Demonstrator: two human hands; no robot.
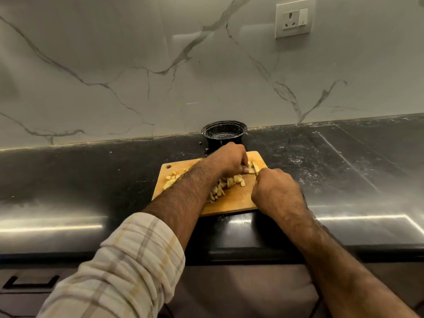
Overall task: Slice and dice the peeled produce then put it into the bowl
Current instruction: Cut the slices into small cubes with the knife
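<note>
Gripping knife (254, 167) in right hand (274, 191), left hand (229, 160) fingers pinching produce (251, 170), no legible writing

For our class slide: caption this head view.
Left hand steadies produce while right hand cuts with knife on cutting board.

Cutting board (234, 203) on counter (344, 161); bowl (223, 134) behind board, against wall; diced pieces (229, 182) on board.

board (238, 198): wood, matt | counter (344, 161): glossy stone | bowl (223, 134): perhaps plastic
</note>
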